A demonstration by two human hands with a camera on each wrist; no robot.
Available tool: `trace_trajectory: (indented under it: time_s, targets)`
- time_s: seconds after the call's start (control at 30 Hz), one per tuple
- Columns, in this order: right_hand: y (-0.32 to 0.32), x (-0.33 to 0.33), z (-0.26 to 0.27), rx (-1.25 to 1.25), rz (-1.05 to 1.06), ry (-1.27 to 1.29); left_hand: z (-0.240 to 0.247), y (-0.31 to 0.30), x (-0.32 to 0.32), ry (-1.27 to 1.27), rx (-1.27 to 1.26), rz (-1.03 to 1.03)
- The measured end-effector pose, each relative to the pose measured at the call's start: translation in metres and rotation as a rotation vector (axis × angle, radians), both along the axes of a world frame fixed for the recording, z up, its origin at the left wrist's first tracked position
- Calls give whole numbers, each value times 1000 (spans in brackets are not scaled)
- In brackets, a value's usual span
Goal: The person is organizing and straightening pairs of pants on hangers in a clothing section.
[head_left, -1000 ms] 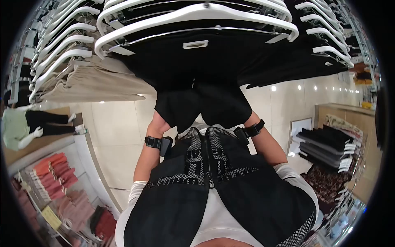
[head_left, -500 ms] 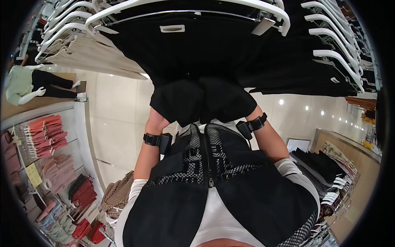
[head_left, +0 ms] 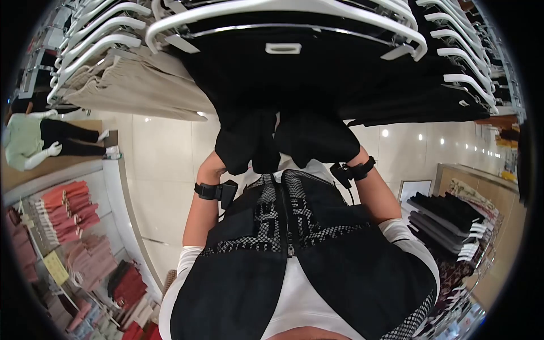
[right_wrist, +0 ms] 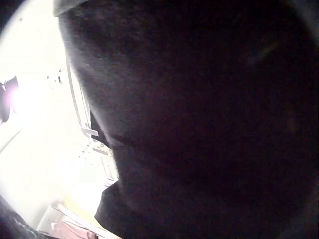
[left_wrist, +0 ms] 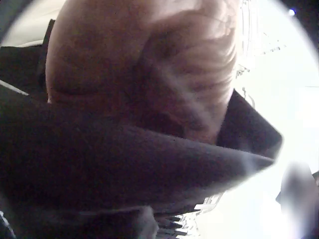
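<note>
A pair of black trousers (head_left: 249,79) hangs by clips from a white hanger (head_left: 283,17), a pale label at its waistband. Its lower legs (head_left: 317,136) are lifted toward the person and drape over both hands. My left hand (left_wrist: 139,55) reaches in at one leg's hem; the palm shows in the left wrist view, with cloth in front of and behind it, while the fingers are hidden. Of my right hand, the head view shows just the wrist (head_left: 359,157) entering the other leg; black cloth (right_wrist: 199,109) fills most of the right wrist view. I cannot tell how the hidden fingers lie.
Beige trousers (head_left: 136,85) hang at the left, more black trousers (head_left: 408,96) at the right. Shelves of pink and red folded clothes (head_left: 68,209) and a mannequin (head_left: 39,139) stand at the left. A rack of dark garments (head_left: 445,221) stands at the right.
The view swings one way and back, so the rack shifts in frame. The trouser legs have slid lower over the hands and bunched more, and less of the left hand shows.
</note>
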State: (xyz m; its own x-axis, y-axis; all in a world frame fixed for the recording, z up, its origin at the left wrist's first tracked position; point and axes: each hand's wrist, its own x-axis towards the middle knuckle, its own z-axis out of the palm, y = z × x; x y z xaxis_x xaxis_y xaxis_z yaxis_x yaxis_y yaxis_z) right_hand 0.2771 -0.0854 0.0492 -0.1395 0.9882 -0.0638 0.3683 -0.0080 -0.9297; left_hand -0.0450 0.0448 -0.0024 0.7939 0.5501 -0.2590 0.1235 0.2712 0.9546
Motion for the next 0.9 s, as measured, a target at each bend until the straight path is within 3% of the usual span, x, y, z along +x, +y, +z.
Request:
trace_trajectory:
  time_s: [0.13, 0.27, 0.5, 0.67, 0.7, 0.73, 0.77, 0.83, 0.9]
  targets:
    - [10, -34, 12, -3, -49, -25, 28, 37, -34, -23, 60, -98]
    - [-7, -68, 29, -42, -107, -96, 50, 67, -62, 36, 387, -205]
    - [0, -123, 28, 45, -135, -528, 37, 95, -37, -5, 929, -238]
    - [-52, -113, -10, -98, -34, -330, 58, 93, -40, -28, 1041, -339]
    - [-43, -108, -17, 56, 20, -365, 58, 91, -34, -25, 1092, -328]
    - [-40, -106, -21, -249, -184, 209, 58, 87, -26, -20, 1168, -301]
    - [-36, -103, -26, -434, -528, 799, 56, 82, -17, -13, 1230, -269]
    - [4, -102, 26, -4, -265, -85, 55, 75, 0, 5, 1328, -212]
    - [-2, -86, 34, -4, -117, -254, 60, 70, 4, 7, 1340, -184]
